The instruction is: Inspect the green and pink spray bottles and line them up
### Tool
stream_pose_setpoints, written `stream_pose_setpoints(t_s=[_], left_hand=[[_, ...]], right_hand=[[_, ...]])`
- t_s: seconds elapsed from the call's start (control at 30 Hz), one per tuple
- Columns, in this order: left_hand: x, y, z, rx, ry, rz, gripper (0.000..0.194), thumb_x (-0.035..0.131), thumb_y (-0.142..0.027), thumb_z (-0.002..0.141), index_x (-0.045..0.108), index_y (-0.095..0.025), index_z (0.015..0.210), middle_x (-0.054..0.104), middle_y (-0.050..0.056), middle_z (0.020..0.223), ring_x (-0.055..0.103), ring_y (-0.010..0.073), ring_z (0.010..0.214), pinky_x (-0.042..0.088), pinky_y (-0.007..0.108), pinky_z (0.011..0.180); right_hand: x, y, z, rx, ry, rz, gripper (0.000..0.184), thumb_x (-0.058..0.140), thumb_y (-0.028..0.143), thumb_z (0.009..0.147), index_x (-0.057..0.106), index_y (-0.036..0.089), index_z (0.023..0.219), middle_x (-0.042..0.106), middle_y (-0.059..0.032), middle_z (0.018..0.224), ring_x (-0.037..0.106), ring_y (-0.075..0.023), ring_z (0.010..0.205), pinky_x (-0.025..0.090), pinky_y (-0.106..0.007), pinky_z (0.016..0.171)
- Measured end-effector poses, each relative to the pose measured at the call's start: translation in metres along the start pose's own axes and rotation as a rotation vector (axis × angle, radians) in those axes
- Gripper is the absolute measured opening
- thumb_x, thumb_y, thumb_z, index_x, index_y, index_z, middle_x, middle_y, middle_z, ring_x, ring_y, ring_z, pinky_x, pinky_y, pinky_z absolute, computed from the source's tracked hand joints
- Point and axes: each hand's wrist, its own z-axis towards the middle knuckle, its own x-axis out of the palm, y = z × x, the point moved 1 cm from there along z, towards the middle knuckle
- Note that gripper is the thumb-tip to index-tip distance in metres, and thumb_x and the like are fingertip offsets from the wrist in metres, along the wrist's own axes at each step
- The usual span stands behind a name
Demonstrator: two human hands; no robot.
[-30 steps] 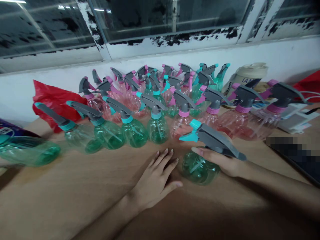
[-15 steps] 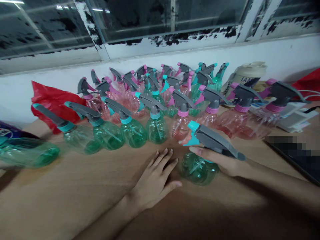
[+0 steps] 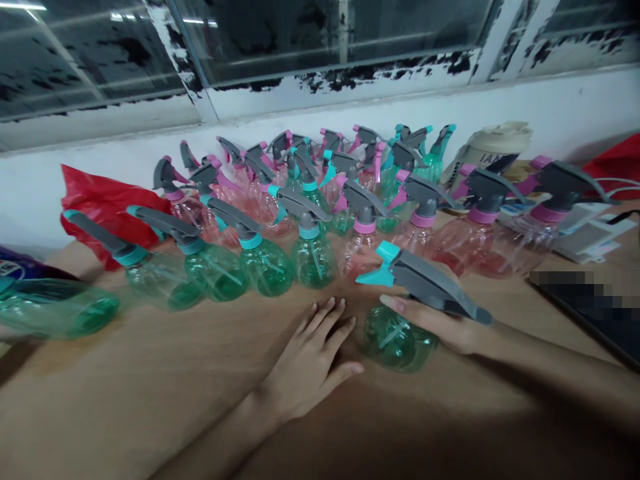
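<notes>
My right hand [image 3: 445,323] is wrapped round the neck of a green spray bottle [image 3: 397,340] with a grey head and a turquoise nozzle and trigger [image 3: 377,275]. Its thumb lies along the near side, while the other fingers are mostly hidden behind the bottle. The trigger juts out to the left. Flat on the table, just left of this bottle, rests my left hand [image 3: 315,363], fingers stretched and holding nothing. Beyond it stands a row of similar bottles, including a green spray bottle [image 3: 313,260] and a pink spray bottle [image 3: 360,253].
More spray bottles crowd behind, against the wall. A red plastic bag [image 3: 113,210] lies at the left, near another green bottle [image 3: 65,307]. To the right are a dark flat device [image 3: 585,320], a white box [image 3: 595,233] and a beige cup [image 3: 495,150]. All share a wooden table [image 3: 165,393].
The turquoise trigger on the held bottle has swung outward to the left, and the fingertips that showed beside it are out of sight. My left hand has stayed still.
</notes>
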Motion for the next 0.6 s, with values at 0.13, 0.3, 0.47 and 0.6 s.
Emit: stream_pose_setpoints(t_s=[0.13,0.3,0.47,0.6], left_hand=[[0.0013,0.0005,0.0001,-0.003,0.007,0.007,0.062,0.03,-0.057,0.097,0.041,-0.013,0.139,0.032,0.014,0.151,0.02,0.0269,0.141,0.027,0.049,0.112],[0.0003,-0.0003,0.001,0.001,0.02,0.02,0.062,0.028,-0.057,0.098,0.041,-0.011,0.139,0.031,0.016,0.15,0.021,0.0278,0.141,0.028,0.05,0.111],[-0.0015,-0.0007,0.0007,0.007,0.024,0.017,0.062,0.03,-0.056,0.098,0.041,-0.011,0.139,0.032,0.016,0.15,0.022,0.0283,0.141,0.029,0.05,0.11],[-0.0006,0.0,-0.0002,0.001,0.014,0.022,0.061,0.033,-0.056,0.097,0.04,-0.012,0.139,0.032,0.015,0.15,0.022,0.0276,0.141,0.029,0.05,0.111]], right_hand=[[0.0002,-0.0019,-0.0002,0.003,0.014,-0.046,0.011,0.061,0.03,0.084,0.061,0.023,0.075,0.055,0.0017,0.066,0.053,-0.0141,0.062,0.048,-0.028,0.06],[-0.0002,0.0003,0.0001,0.004,0.029,-0.056,0.01,0.059,0.031,0.085,0.065,0.023,0.084,0.052,0.0025,0.064,0.051,-0.0136,0.059,0.048,-0.029,0.06],[-0.0001,-0.0011,-0.001,0.01,0.026,-0.05,0.011,0.06,0.033,0.085,0.066,0.024,0.088,0.055,0.0021,0.063,0.053,-0.0146,0.058,0.049,-0.029,0.058],[-0.0002,-0.0011,-0.0009,0.018,0.038,-0.01,0.009,0.061,0.03,0.084,0.067,0.025,0.089,0.058,0.0018,0.064,0.057,-0.0158,0.061,0.051,-0.03,0.062]])
